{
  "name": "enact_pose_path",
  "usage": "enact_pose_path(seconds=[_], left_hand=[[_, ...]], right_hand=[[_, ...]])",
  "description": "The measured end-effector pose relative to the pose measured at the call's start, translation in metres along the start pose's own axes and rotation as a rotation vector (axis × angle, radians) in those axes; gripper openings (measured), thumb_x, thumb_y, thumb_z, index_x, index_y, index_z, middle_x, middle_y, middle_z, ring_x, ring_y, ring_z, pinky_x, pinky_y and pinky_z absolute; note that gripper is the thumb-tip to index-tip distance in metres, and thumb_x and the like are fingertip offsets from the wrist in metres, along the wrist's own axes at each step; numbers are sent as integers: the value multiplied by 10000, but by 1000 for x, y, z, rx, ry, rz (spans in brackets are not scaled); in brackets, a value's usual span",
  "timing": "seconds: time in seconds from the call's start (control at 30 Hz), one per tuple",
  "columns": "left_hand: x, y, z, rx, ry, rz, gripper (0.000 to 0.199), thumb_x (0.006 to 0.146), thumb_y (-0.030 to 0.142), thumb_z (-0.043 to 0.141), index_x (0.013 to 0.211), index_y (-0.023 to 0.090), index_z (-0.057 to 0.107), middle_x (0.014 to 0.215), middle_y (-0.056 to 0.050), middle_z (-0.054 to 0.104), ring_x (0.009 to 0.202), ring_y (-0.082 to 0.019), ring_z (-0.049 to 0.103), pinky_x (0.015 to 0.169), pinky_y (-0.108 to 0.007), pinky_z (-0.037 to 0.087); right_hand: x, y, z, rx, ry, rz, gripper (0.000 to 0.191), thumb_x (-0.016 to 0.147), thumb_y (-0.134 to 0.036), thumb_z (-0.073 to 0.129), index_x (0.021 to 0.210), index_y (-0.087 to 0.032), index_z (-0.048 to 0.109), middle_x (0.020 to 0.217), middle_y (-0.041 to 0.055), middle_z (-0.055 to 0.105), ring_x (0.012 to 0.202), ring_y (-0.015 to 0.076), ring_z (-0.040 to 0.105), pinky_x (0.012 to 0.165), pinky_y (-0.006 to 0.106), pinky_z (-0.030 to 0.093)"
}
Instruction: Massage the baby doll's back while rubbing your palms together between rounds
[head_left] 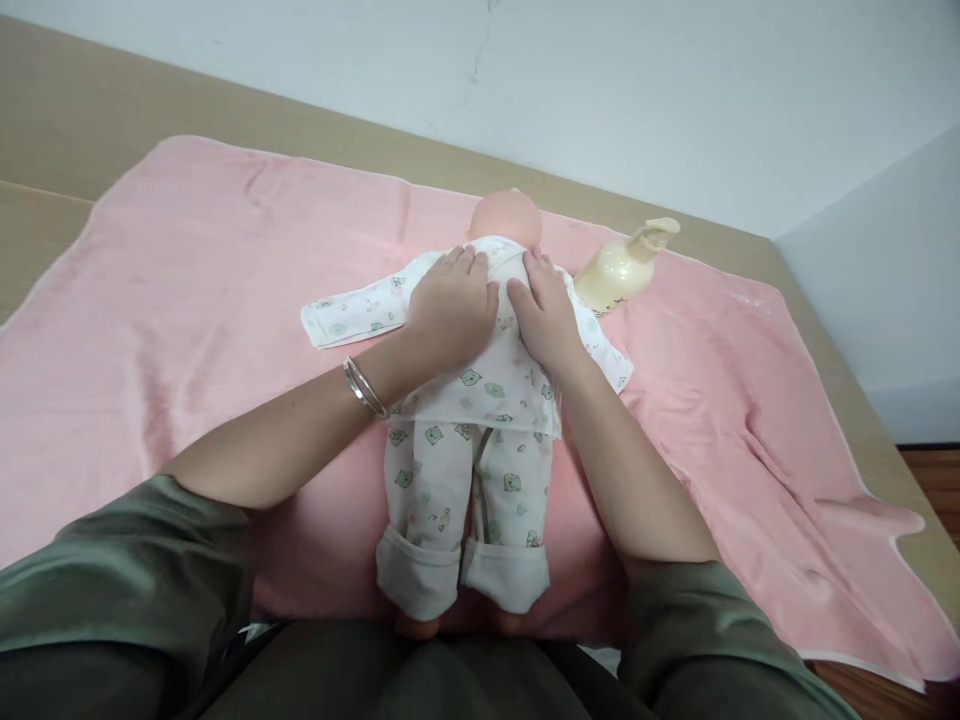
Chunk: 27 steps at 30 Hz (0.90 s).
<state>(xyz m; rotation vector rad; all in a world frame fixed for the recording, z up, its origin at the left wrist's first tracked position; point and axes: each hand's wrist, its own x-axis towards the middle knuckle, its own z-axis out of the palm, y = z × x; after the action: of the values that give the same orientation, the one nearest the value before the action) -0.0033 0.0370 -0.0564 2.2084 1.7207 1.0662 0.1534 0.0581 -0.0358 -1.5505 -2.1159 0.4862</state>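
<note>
A baby doll (506, 213) lies on a pink blanket (247, 240), its feet toward me. It wears a white printed top (487, 385) and matching trousers (435, 480) with turned-up cuffs. My left hand (454, 305) rests flat on the left side of the doll's upper body, fingers stretched toward its shoulder. On the right side, my right hand (547, 310) lies on the top with its thumb spread from the fingers. Both hands touch the cloth near the neckline. The doll's own hands are hidden inside the sleeves.
A cream pump bottle (619, 270) lies tilted on the blanket, just right of the doll's shoulder. The blanket covers most of a wooden table (97, 130) set against a white wall (600, 90). The table's right edge drops to a brown floor (930, 480).
</note>
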Motion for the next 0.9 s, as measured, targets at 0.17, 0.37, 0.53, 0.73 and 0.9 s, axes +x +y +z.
enact_pose_path(seconds=[0.17,0.37,0.53,0.73,0.9], left_hand=[[-13,18,-3,79,-57,82,552,1026,225,341,1467,-36,546,1582,-326,535,1551,-400,473,1311,-585,362],[12,4,-11,75,-139,-1,466,1004,257,360,1320,52,634,1375,-265,679,1357,-422,595,1205,-646,455],[16,-8,-6,44,-102,-76,420,996,306,422,1293,107,643,1380,-257,678,1340,-448,596,1181,-682,460],[-10,6,-8,65,-167,104,543,1033,303,373,1471,30,540,1592,-293,533,1576,-432,418,1324,-678,294],[-11,16,-10,93,-169,101,518,1000,210,378,1449,28,561,1572,-292,553,1580,-423,423,1325,-653,309]], right_hand=[[-6,-5,2,-46,41,5,578,1070,-376,359,1560,-95,484,1725,187,410,1648,354,328,1370,613,244],[-30,-39,-13,-150,-24,11,415,1031,-251,379,1353,-118,605,1485,214,643,1473,403,545,1222,647,457],[-38,-50,-21,-186,-65,-20,390,1014,-190,348,1235,-122,662,1393,223,688,1411,402,601,1180,623,506],[-3,-13,-6,40,-66,47,575,1002,-217,363,1549,-84,479,1766,154,339,1691,318,229,1411,568,190],[-5,-14,-3,-66,45,3,433,1031,-264,320,1323,-121,606,1531,190,603,1513,353,486,1308,570,357]])
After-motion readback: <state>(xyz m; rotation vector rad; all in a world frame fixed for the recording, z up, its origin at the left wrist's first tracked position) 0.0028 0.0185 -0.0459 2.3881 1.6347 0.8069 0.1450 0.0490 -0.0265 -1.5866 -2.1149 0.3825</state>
